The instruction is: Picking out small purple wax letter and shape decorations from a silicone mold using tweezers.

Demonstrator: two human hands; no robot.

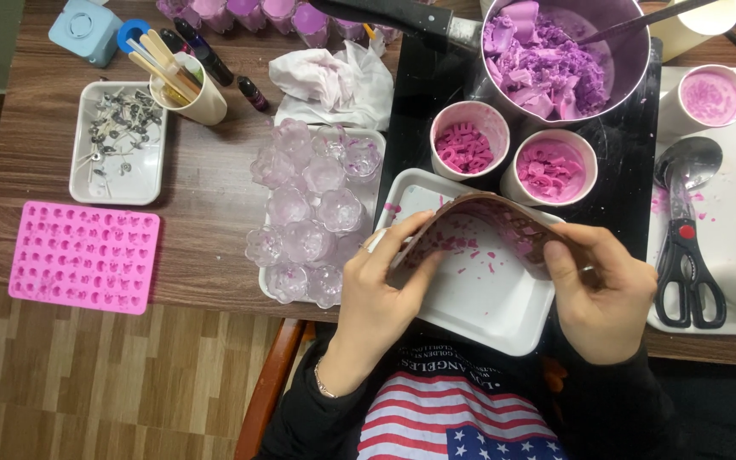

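I've got both hands clamped on the brown mould (pixel 479 223), left hand (pixel 376 294) and right hand (pixel 598 290) bowing it upward. Its long axis runs hand to hand over the white tray (pixel 487 311). Two pink cups (pixel 470 140) sit just beyond my fingers.

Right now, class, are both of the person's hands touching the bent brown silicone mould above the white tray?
Touching. The head view shows the left hand and right hand gripping opposite ends of the bent brown silicone mould.

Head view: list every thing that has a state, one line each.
Brown mould: bent, held over white tray.
White tray: scattered with pink bits.
Left hand: gripping mould.
Right hand: gripping mould.
Pot: holds purple chunks.
Scissors: closed.
Pink mould: flat.
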